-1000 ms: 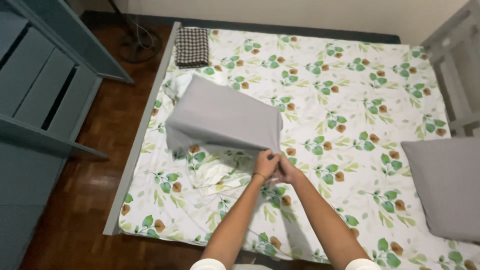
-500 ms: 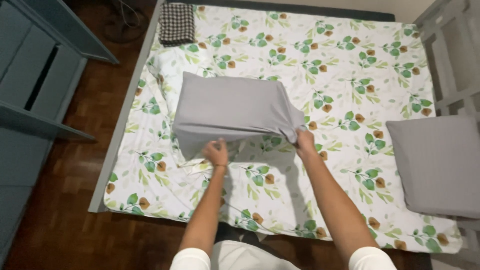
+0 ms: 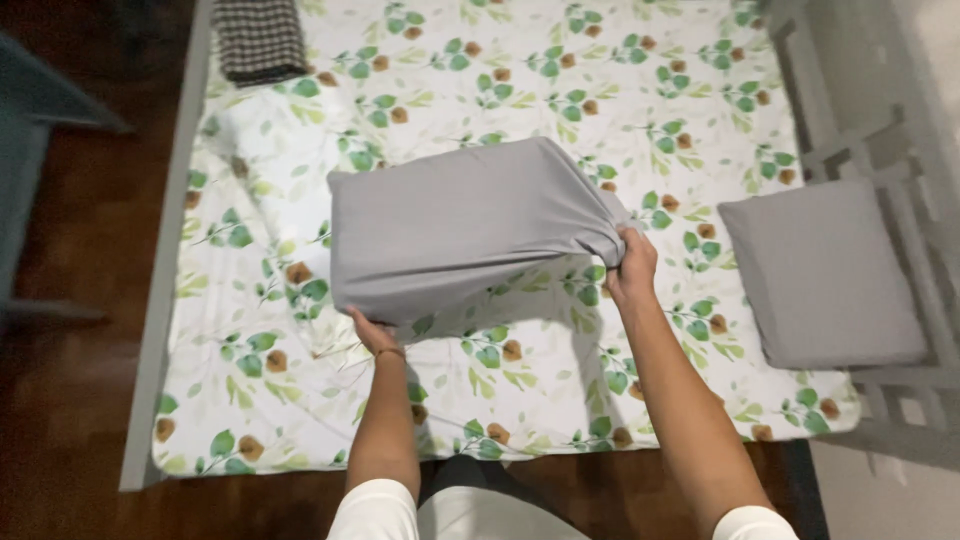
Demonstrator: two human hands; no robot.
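Observation:
A grey pillow point(image 3: 460, 230) in a grey case is held up above a mattress covered by a white sheet with green leaves point(image 3: 520, 90). My left hand point(image 3: 372, 330) grips the pillow's near left corner from below. My right hand point(image 3: 632, 265) pinches the bunched fabric at the pillow's near right corner. Both arms reach forward from the bottom of the view.
A second grey pillow point(image 3: 820, 272) lies at the mattress's right edge beside a grey slatted frame point(image 3: 880, 150). A folded black-and-white checked cloth point(image 3: 258, 38) sits at the far left corner. Dark wooden floor point(image 3: 70, 380) runs along the left, with grey furniture point(image 3: 30, 150) there.
My hands, first together at one corner, have spread apart to the pillow's two near corners. The pillow has been lifted and pulled flat and wide.

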